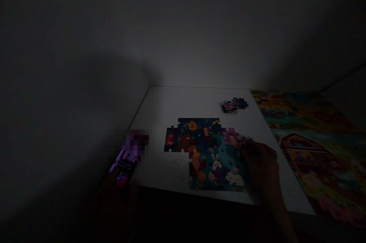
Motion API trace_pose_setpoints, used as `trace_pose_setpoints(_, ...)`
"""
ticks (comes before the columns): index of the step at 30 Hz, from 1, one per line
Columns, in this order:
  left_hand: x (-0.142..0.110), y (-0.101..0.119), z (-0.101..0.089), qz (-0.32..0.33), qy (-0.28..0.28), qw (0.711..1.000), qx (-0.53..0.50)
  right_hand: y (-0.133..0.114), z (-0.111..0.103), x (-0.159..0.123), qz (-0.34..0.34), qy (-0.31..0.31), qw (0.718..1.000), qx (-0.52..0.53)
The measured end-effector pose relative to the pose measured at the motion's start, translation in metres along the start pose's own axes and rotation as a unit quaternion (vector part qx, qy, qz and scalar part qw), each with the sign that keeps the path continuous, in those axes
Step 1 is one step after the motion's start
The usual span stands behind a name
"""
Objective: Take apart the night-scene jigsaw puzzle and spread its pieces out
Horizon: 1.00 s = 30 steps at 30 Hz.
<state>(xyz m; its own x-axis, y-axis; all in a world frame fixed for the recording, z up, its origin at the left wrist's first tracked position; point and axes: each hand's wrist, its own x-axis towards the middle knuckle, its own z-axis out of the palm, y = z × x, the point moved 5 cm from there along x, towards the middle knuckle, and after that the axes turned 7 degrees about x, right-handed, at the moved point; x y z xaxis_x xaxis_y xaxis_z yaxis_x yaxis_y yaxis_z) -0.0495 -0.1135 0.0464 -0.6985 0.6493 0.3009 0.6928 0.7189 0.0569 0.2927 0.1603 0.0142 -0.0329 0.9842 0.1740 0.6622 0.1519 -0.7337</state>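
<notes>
A good part of my puzzle (210, 155) is lying joined near the middle of the white table (160, 105), while its left side is showing stepped gaps. Loose pieces (234, 105) are sitting far right, so I'm judging it unfinished. My right hand (261, 163) is curling at the puzzle's right edge; I can't tell whether it's pinching anything. My left hand (113, 193) is closing around a lit phone (122, 166). Bright pictures (314, 159) are lying at right; a pale wall (194, 37) is dimming behind.

Puzzle (204, 166) on the table (185, 102); behind it, apparently, loose pieces (229, 107).
</notes>
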Motion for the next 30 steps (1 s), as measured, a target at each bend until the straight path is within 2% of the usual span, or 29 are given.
trace_pose_setpoints(3,-0.001,0.007,0.002,0.003,0.031,1.0,-0.004,0.002,0.0,0.0,0.005,-0.008,1.0,0.001)
trace_pose_setpoints(9,-0.007,0.031,0.014,0.094,0.048,0.994,-0.02,0.001,-0.002,0.0,-0.025,0.017,0.999,0.03)
trace_pose_setpoints(12,-0.013,0.047,0.015,0.164,0.076,0.982,-0.046,-0.001,-0.003,0.0,-0.024,0.019,0.998,0.055)
trace_pose_setpoints(14,-0.016,0.053,0.017,0.187,0.083,0.977,-0.054,-0.003,-0.004,0.0,-0.023,0.018,0.997,0.07)
trace_pose_setpoints(17,-0.018,0.054,0.023,0.166,0.052,0.984,-0.046,-0.005,-0.005,0.0,-0.02,0.017,0.997,0.073)
trace_pose_setpoints(20,-0.02,0.057,0.025,0.174,0.019,0.984,-0.04,-0.003,-0.003,0.0,-0.017,0.017,0.997,0.067)
trace_pose_setpoints(22,-0.018,0.059,0.021,0.167,0.015,0.986,-0.024,-0.001,-0.002,0.0,-0.016,0.016,0.998,0.062)
trace_pose_setpoints(30,-0.001,0.058,0.0,0.056,-0.035,0.998,0.021,0.0,-0.002,0.0,-0.028,0.003,0.998,0.053)
